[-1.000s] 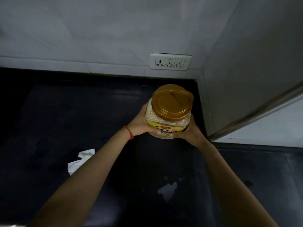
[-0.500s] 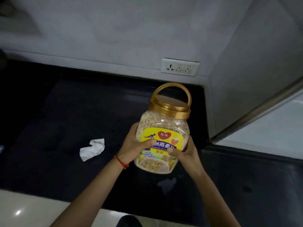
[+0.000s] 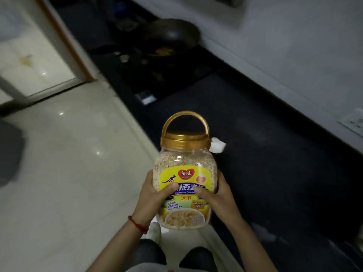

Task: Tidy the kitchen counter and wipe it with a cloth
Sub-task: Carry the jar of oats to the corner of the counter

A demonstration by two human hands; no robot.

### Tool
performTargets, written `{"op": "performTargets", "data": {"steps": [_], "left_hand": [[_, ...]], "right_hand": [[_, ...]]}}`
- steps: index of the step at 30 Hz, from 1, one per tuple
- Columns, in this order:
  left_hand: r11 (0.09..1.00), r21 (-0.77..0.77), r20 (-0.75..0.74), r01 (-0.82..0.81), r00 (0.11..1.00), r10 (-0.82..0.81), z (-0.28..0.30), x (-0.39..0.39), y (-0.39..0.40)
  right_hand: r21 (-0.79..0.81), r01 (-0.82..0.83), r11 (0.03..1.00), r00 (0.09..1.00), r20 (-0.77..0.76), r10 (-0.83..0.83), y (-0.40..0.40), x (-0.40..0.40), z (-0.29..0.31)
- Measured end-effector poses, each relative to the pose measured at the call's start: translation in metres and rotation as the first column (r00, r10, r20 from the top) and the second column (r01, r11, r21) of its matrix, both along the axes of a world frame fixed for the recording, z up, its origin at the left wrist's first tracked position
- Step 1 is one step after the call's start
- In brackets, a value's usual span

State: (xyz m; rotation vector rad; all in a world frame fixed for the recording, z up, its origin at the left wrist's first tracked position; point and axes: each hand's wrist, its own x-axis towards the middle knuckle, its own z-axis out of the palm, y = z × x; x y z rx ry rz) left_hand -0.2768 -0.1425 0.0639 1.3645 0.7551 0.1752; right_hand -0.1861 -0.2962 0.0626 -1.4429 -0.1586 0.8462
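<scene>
Your left hand point(image 3: 155, 195) and right hand point(image 3: 220, 195) grip the oat jar point(image 3: 185, 173), gold lid on, upright above the worktop point(image 3: 275, 173) front edge. Crumpled tissue point(image 3: 217, 146) lies behind it; dark bare surface stretches right, wok point(image 3: 170, 36) beyond.

Glossy pale floor tiles point(image 3: 68, 163) meet a dim grey wall point(image 3: 294, 46) bearing a socket plate point(image 3: 353, 122).
</scene>
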Motion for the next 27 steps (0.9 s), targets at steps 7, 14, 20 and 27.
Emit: {"op": "performTargets", "data": {"steps": [7, 14, 20, 27], "left_hand": [[0.933, -0.034, -0.038, -0.359, 0.933, 0.357, -0.01, -0.093, 0.116], [0.831, -0.041, -0.047, -0.555, 0.832, 0.553, -0.013, -0.162, 0.252], [0.793, -0.062, -0.06, -0.606, 0.795, 0.603, -0.011, -0.168, 0.353], [0.792, -0.075, -0.063, -0.605, 0.796, 0.602, -0.019, -0.113, 0.462]], "right_hand": [[-0.037, -0.336, 0.941, 0.941, 0.029, 0.337, 0.161, -0.047, -0.006], [-0.075, -0.493, 0.867, 0.865, 0.062, 0.497, 0.331, -0.1, -0.012], [-0.099, -0.529, 0.843, 0.843, 0.058, 0.535, 0.437, -0.105, -0.011], [-0.104, -0.522, 0.846, 0.843, 0.082, 0.531, 0.545, -0.049, -0.023]]}}
